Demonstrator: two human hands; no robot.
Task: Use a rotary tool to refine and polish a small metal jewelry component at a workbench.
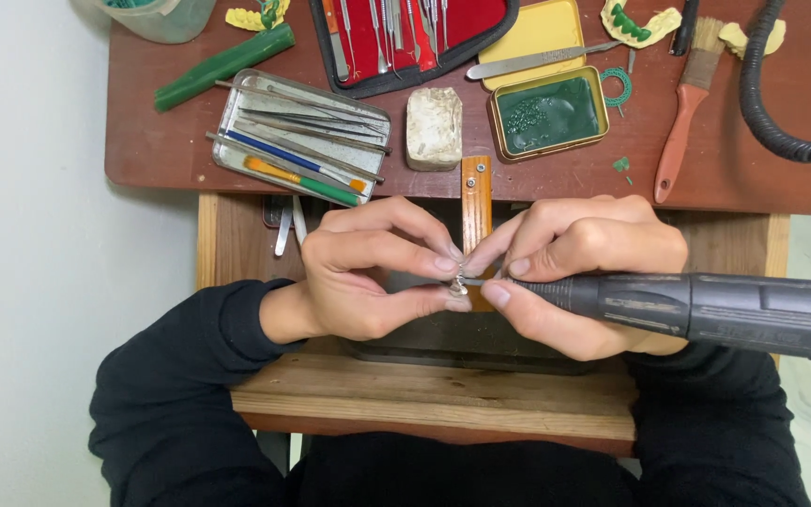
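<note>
Grinding step in hand, judged from the pose: a small metal piece is being worked with a powered tool over the wooden peg.

- Surface [190, 141]: reddish-brown bench top, with a lower wooden ledge nearest the person.
- Grinding handpiece [706, 310]: long, dark grey, lying across the right side, tip pointing left. Right hand [574, 272] is clenched around its front end, fingers [495, 296] pinching near the tip.
- Metal tray [302, 136]: holds thin picks and coloured-handled tools.
- Red-lined tool case [415, 38]: open, at the far edge.
- Brush [682, 122]: orange handle, lying on the right.
- Green tin [548, 115]: open, with yellow lid behind.
- White block [434, 127]: sits beside the tin.
- Wooden peg [476, 202]: orange, jutting towards the person, between the hands.
- Small metal piece [459, 284]: pinched between thumb and forefinger of left hand [368, 277], just at the handpiece tip, against the peg.

Next move calls for a steady grip and light pressure, turning the piece in small amounts.
</note>
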